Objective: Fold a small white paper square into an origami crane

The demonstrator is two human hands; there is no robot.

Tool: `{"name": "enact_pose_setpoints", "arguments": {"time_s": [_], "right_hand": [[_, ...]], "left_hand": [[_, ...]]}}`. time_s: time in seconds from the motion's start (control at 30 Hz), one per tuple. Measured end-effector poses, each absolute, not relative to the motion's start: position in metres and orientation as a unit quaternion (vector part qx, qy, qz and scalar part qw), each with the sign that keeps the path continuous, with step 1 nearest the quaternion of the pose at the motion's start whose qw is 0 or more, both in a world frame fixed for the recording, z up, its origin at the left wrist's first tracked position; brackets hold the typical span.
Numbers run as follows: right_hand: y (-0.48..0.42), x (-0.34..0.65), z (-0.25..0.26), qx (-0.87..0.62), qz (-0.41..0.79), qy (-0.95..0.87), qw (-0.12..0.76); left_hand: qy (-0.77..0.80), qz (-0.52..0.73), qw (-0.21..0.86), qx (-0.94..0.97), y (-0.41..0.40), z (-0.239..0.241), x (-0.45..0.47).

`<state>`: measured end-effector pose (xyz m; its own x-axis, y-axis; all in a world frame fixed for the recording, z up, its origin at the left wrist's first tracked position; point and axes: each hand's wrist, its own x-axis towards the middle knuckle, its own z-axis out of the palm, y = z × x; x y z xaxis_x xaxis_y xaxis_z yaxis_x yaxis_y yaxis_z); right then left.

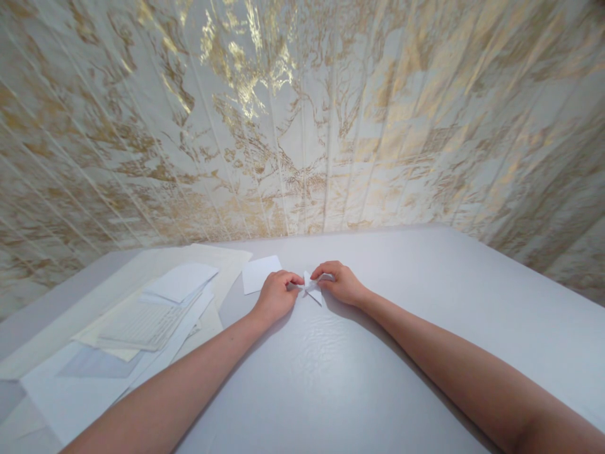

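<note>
Both arms [208, 366] angle inward, fingers [293, 277] pinching folded paper [314, 292].

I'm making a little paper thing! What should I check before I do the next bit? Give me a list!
1. Left hand gripping the folded paper: ok, its fingertips pinch one side.
2. Right hand gripping too: ok, its fingertips are on the other side.
3. Folds crisp and even: cannot tell, it's small and fingers cover parts.
4. White sheet not touching the left hand: cannot tell, the hand overlaps it in this view.
5. Paper pile away from the folded paper: ok, it lies off to the left.
6. Pile tidy: not ok, sheets overlap at different angles.
</note>
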<state>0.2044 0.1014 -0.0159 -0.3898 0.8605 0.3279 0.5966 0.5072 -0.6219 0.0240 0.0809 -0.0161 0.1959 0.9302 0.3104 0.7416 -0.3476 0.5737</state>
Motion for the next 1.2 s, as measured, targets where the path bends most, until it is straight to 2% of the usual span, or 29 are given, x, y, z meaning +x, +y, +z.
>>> {"name": "enact_pose_setpoints", "arguments": {"time_s": [0.27,0.4,0.5,0.73,0.87,0.97,1.07,1.2], "right_hand": [[0.104,0.204,-0.019,-0.462,0.214,-0.805,0.306],[0.102,0.201,-0.018,-0.465,0.212,-0.792,0.333],[0.098,0.198,-0.018,-0.461,0.207,-0.780,0.368],[0.091,0.196,-0.016,-0.418,0.175,-0.788,0.418],[0.088,0.196,-0.014,-0.368,0.133,-0.804,0.448],[0.086,0.195,-0.014,-0.328,0.126,-0.813,0.464],[0.083,0.194,-0.013,-0.291,0.137,-0.822,0.470],[0.082,0.195,-0.008,-0.275,0.254,-0.793,0.480]], "left_hand": [[0.546,0.291,0.151,0.771,0.078,-0.011,0.026],[0.557,0.311,0.162,0.753,0.080,-0.013,0.026],[0.547,0.348,0.209,0.732,0.081,-0.017,0.026],[0.469,0.411,0.390,0.677,0.073,-0.010,0.026],[0.415,0.513,0.495,0.565,0.074,-0.008,0.026],[0.431,0.545,0.520,0.497,0.076,-0.008,0.027],[0.450,0.504,0.533,0.510,0.075,-0.005,0.030],[0.472,0.490,0.530,0.506,0.071,-0.002,0.032]]}}
